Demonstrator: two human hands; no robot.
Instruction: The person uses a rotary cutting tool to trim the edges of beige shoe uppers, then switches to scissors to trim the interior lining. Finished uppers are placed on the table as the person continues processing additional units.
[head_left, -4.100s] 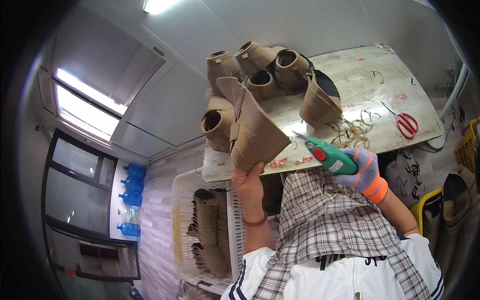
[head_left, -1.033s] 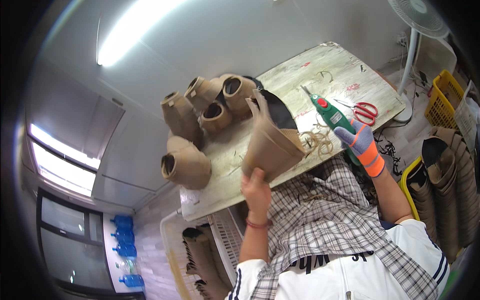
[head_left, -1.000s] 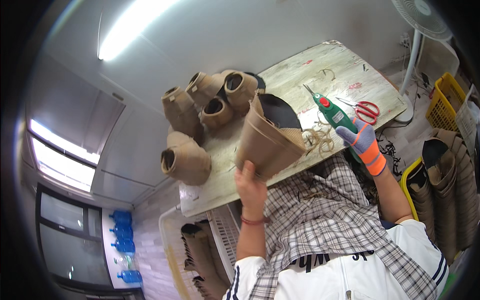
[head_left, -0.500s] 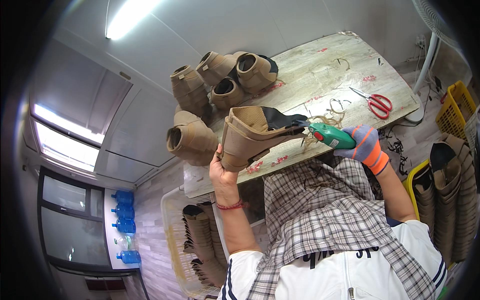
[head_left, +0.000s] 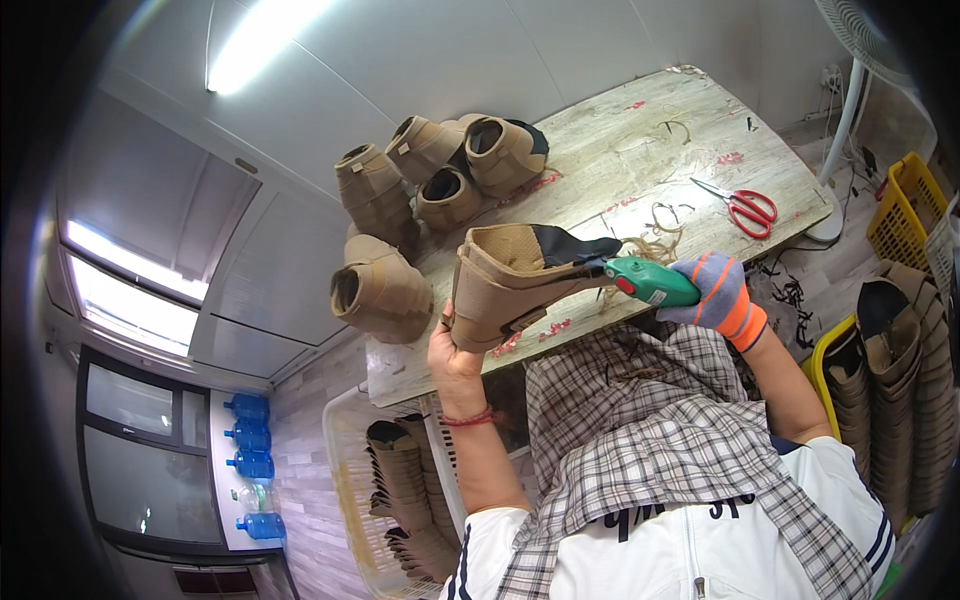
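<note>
Tan fabric shoe upper [head_left: 505, 305] is in the left hand [head_left: 457, 355], up over the bench [head_left: 610, 150] near its front edge, left of centre. Can't tell if it touches the top. Left fingers are bare, closed round its lower left end; some are hidden behind it. Opening faces up, mesh lining and dark lining showing, narrow dark end pointing right.

Right hand [head_left: 715, 290], gloved grey and orange, is wrapped round a green handheld cutter [head_left: 655, 283] with a red button. Grip looks closed, fingers partly hidden by the tool body. Cutter head meets the right end of the upper; exact blade contact too small to read.

Progress, my read: this piece is mid-trim, work on that right end not finished. Curly offcuts [head_left: 655, 245] just behind the cutter suggest some cutting is done. Cluster of formed uppers [head_left: 500, 160] at the bench's far left, plus a single upper [head_left: 385, 300] by the left edge: can't tell if those are trimmed or waiting. Nested stacks sit in the white basket [head_left: 345, 470] below the front left corner and in the yellow bin [head_left: 822, 375] off the right end; their status is unclear too.

Red-handled scissors [head_left: 750, 212] lie near the right front corner, unused, blades toward the far edge.
</note>
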